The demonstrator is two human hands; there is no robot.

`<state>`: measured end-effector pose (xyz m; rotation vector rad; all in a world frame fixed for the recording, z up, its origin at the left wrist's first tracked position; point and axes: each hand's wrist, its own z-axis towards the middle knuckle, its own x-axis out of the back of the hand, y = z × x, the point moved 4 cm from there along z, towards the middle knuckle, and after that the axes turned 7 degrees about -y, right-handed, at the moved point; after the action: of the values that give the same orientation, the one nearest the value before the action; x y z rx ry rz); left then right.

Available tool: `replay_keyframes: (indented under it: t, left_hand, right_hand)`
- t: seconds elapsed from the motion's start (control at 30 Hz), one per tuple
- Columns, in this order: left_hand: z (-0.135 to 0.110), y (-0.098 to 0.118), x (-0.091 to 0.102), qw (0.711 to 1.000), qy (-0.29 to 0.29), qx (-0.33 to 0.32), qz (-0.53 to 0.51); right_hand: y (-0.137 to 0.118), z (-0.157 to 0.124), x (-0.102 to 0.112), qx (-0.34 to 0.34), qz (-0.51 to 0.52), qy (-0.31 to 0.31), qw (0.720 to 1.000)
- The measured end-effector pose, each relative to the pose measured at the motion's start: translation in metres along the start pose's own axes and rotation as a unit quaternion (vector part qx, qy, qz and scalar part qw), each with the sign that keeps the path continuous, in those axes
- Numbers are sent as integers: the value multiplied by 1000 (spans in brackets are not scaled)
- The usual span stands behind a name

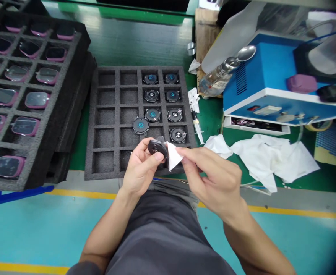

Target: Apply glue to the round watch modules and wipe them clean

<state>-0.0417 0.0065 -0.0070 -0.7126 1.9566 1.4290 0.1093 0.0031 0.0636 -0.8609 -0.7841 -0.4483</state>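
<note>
My left hand grips a round black device part by its edges. My right hand pinches a white wipe against that part's side, hiding part of its face. Both hands are just above the near edge of a dark foam tray with square cells. Several round black parts with teal centres sit in its upper right cells, and one round part rests across a divider nearer my hands.
A stacked foam tray at the left holds several pink-framed glass-faced units. At the right stand a blue machine, a glass bottle and a syringe. Crumpled white cloths lie on the green bench mat.
</note>
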Motion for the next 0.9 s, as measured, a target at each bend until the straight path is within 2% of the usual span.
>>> replay_keyframes:
  t: [0.3, 0.67, 0.9]
  left_hand:
    - [1, -2, 0, 999, 3, -21, 29]
    - [0, -4, 1, 998, 10, -35, 43]
    - [0, -5, 3, 998, 13, -36, 46]
  right_hand:
    - [-1, 3, 2, 14, -44, -2, 999]
    - [2, 2, 1, -1, -72, -12, 997]
    - [-1, 0, 5, 6, -68, -17, 998]
